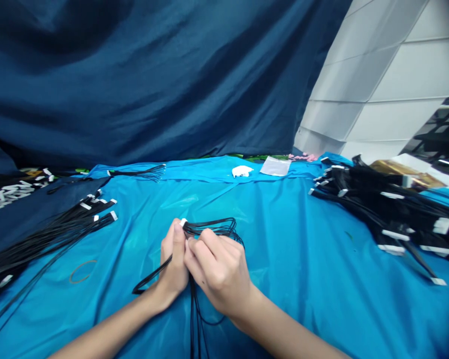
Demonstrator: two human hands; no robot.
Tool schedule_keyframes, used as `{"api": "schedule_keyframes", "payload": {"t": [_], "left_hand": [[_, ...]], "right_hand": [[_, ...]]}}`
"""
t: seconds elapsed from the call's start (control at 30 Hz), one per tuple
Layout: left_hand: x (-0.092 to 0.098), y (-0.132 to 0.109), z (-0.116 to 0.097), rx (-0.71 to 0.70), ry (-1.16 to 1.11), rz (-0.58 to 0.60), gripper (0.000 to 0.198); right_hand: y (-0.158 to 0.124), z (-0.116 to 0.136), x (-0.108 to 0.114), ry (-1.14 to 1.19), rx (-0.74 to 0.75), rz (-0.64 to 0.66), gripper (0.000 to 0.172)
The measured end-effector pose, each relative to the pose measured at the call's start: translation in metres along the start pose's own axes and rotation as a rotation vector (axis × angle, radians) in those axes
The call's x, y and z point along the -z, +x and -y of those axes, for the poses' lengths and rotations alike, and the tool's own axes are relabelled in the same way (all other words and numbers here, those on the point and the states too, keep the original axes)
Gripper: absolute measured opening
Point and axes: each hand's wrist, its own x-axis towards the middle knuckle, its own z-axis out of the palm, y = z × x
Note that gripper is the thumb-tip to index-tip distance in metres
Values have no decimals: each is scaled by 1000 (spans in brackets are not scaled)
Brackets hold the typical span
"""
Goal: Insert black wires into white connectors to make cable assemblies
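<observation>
Both hands meet at the middle of the blue cloth, closed on one black wire harness (pixel 213 227). My left hand (pixel 174 264) pinches it close to a white connector (pixel 183 223), its thumb pressed just below that end. My right hand (pixel 220 267) is curled against the left, its fingers closed around the black wires. From the connector the thin wires loop to the right behind my right hand. More strands hang below the hands toward the near edge, and a bent length sticks out left of my left wrist. The exact spot between the fingertips is hidden.
Black wire harnesses with white connectors (pixel 71 219) lie at the left, and a larger pile (pixel 389 204) at the right. A rubber band (pixel 83 271) rests on the blue cloth (pixel 284 279). Farther back are a white scrap (pixel 242 171), a clear bag (pixel 275 166) and a dark blue curtain (pixel 153 80).
</observation>
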Motion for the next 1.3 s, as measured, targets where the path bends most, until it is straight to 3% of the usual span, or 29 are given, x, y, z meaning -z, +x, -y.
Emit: {"api": "schedule_keyframes", "payload": {"t": [0.17, 1.3], "left_hand": [[-1, 0, -2, 13, -40, 38, 38], [-1, 2, -1, 17, -20, -3, 33]], "right_hand": [[-1, 0, 0, 8, -1, 13, 26], [1, -1, 3, 15, 0, 54, 25]]}}
